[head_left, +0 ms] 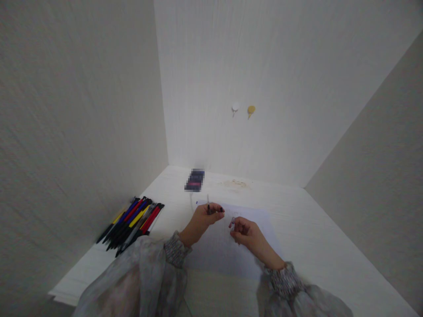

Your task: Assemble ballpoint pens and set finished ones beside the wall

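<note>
My left hand (205, 216) is closed around a thin pen (208, 203) whose end sticks up above the fingers. My right hand (245, 232) is pinched on a small reddish piece (232, 222), too small to name, a short gap from the left hand. Both hands hover over a white sheet of paper (224, 246) lying on the white table (317, 246). Grey sheer sleeves cover both forearms.
A row of several pens (132, 220) in black, blue, red and yellow lies at the table's left side by the wall. A blurred dark small object (194, 180) sits at the back near the corner. Two round hooks (243, 109) are on the back wall.
</note>
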The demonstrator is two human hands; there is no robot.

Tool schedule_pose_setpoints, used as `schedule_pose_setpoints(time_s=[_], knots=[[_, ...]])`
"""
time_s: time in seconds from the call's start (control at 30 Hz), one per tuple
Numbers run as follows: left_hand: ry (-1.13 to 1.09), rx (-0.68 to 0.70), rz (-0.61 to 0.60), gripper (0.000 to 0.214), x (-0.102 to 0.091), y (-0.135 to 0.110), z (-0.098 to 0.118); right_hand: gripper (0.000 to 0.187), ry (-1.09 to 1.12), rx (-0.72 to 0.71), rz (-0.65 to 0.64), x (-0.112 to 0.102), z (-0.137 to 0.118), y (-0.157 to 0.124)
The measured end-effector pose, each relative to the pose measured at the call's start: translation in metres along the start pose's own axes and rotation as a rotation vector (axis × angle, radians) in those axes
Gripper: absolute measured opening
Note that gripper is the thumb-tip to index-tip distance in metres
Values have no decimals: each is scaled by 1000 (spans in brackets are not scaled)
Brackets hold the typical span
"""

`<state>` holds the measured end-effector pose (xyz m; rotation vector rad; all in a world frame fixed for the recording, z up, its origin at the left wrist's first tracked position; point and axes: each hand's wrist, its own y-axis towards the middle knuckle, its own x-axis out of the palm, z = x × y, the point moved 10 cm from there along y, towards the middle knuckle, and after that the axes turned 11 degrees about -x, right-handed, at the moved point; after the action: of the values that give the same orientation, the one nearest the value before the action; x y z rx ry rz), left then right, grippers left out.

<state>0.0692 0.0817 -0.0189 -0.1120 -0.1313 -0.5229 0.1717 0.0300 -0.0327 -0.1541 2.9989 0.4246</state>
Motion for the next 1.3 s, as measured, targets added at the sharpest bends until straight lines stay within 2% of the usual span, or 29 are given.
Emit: schedule_pose_setpoints(time_s=[0.13,0.33,0.47,0.7,1.07,1.3], knots=[[17,3,7,25,0,0,0,13,185,47,19,5,-2,1],[20,-5,12,25,-1,1,-3,17,493,95,215,-7,-8,-4],[18,1,2,25,0,1,-3,20,586,108,257,-13,-3,-5],[-6,-2,7,29,0,0,0,20,609,114,269,-15,6,-3],[-12,17,28,25,-2,-2,3,20,568,118,280,-7,8,-4],[-28,14,22,25,-2,-1,0,23,575,157,192,9,8,-5]])
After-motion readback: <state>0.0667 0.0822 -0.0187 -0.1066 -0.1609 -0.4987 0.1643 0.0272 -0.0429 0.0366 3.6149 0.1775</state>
